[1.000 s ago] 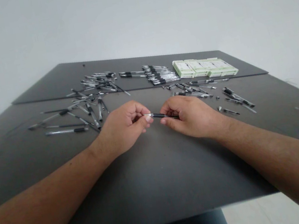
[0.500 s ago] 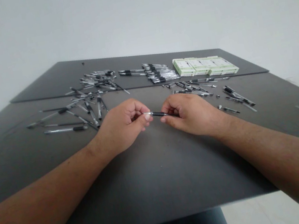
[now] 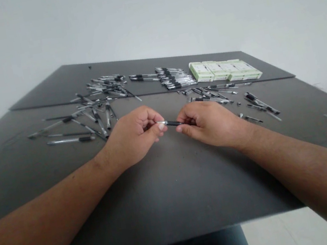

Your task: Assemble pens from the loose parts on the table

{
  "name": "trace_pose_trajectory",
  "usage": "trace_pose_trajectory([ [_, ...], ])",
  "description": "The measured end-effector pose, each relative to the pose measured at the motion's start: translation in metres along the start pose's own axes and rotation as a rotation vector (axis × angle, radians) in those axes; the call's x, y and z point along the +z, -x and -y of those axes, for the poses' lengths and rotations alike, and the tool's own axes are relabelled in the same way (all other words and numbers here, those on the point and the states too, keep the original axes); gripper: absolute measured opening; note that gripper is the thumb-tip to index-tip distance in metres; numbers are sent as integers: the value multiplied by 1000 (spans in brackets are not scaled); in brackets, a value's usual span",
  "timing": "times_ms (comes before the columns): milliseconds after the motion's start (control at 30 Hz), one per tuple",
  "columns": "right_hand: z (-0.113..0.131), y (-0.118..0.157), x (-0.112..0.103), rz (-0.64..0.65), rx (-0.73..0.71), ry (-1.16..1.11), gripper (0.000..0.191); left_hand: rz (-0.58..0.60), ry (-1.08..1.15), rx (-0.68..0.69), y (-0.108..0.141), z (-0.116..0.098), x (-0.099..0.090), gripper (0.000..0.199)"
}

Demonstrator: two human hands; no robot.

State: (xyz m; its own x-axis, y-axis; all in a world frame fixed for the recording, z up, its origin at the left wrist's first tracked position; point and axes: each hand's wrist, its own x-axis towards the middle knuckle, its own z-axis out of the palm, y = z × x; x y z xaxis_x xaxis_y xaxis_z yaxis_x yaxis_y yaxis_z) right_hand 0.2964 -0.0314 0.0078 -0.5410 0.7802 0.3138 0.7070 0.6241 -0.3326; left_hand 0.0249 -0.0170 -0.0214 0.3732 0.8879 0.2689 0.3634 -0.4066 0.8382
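Observation:
A pen (image 3: 172,123) with a black grip lies level between my two hands, above the dark table (image 3: 176,196). My left hand (image 3: 140,135) pinches its silvery tip end between thumb and fingers. Around the other end, my right hand (image 3: 210,125) is closed, with thumb and forefinger at the edge of the black grip; the rest of the pen is hidden by that hand. Behind my left hand is a loose heap of pens (image 3: 106,87). Beyond my right hand lie pen parts (image 3: 209,94).
A row of pens (image 3: 174,77) lies side by side at the back, next to green and white boxes (image 3: 224,70). More pens (image 3: 261,105) are at the right, and a single clear pen (image 3: 70,140) is at the left. A pale wall stands behind.
The view has shifted very slightly. Both hands keep their hold on the pen, and less of its far end shows at my right hand.

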Motion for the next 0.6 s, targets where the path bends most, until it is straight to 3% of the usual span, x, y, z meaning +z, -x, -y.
trace_pose_trajectory([
  [167, 0, 0, -2, 43, -36, 17, 20, -15, -35, 18, 1, -1, -1, 21],
  [400, 4, 0, -3, -18, 48, -70, 11, -21, -51, 17, 1, 0, -1, 21],
  [600, 1, -1, -4, 39, 0, 5, 15, -7, -47, 37, 1, -6, -2, 19],
])
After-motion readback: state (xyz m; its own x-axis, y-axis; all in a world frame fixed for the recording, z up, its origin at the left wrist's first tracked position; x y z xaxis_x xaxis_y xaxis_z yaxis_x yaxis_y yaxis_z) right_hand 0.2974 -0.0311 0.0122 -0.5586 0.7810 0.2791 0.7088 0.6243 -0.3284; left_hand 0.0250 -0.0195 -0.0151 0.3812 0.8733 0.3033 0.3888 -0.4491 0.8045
